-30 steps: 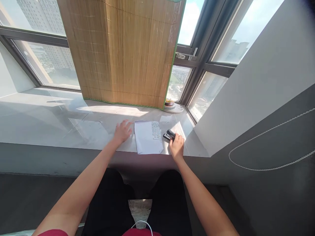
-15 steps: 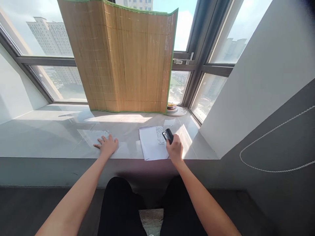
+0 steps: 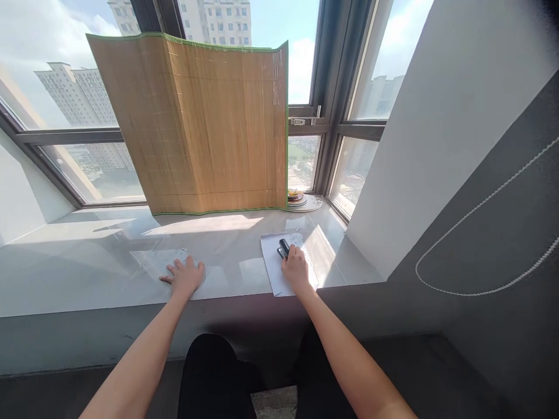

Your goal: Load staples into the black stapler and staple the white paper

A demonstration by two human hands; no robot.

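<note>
"Black plastic, that stapler (image 3: pixel 284 247). Where is it?"

"Right of centre, low in the frame, over the white paper (image 3: pixel 271 269). The right hand (image 3: pixel 295 269) grips it and hides its near end; whether it touches the paper, I can't tell."

"And the left hand (image 3: pixel 185 277)?"

"Lower left of centre, fingers spread on the windowsill (image 3: pixel 233 282)."

"Any writing?"

"Marks (image 3: pixel 298 238) at the paper's upper right, too small to read. Higher up, the bamboo mat (image 3: pixel 227 128) cuts off the plates (image 3: pixel 297 201)."
</note>
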